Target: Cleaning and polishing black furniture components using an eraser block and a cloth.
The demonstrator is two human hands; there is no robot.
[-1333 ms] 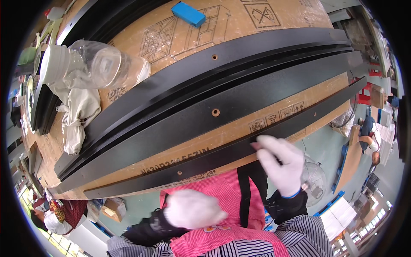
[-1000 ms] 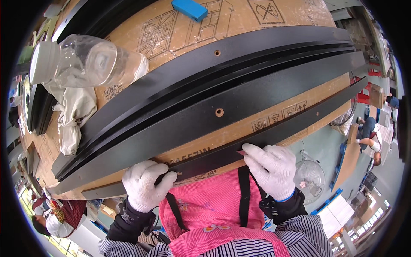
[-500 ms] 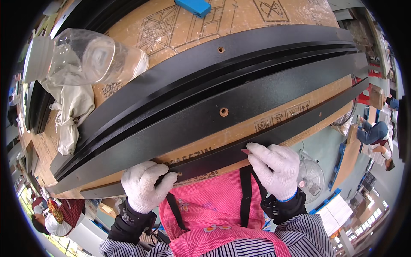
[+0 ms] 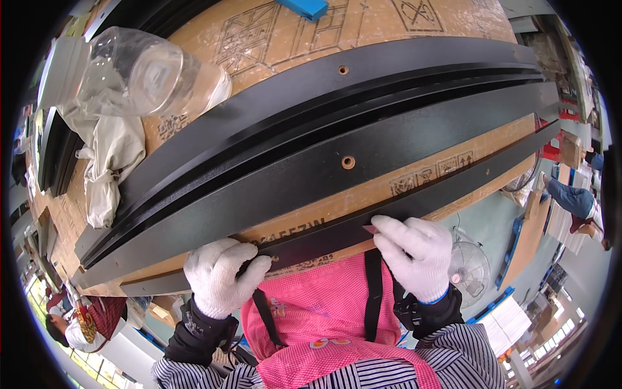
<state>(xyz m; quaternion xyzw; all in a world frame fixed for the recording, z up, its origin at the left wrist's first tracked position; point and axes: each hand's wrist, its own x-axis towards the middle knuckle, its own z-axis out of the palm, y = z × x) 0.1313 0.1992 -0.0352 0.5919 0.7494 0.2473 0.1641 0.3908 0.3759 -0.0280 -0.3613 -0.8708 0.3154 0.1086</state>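
A narrow black strip [image 4: 382,217] lies along the near edge of the cardboard-topped table. My left hand [image 4: 221,275], in a white knit glove, is closed around it left of its middle, thumb and fingers on either side, beside a small hole. My right hand [image 4: 418,256], gloved the same way, pinches a small dull-red flat piece [image 4: 370,229] against the strip's near edge; the glove hides most of that piece, so I cannot tell its kind. Just beyond lies a wider black board [image 4: 414,139] with a hole in its face.
More long black boards [image 4: 285,100] lie behind. At the left are a clear plastic jar [image 4: 146,74] on its side and a cream cloth [image 4: 113,162]. A blue block [image 4: 306,8] sits at the far edge. A fan [image 4: 468,272] stands right of me; people are in the background.
Both hands keep their holds, with hardly any movement against the strip. The boards, jar and blue block appear slightly shifted in view.
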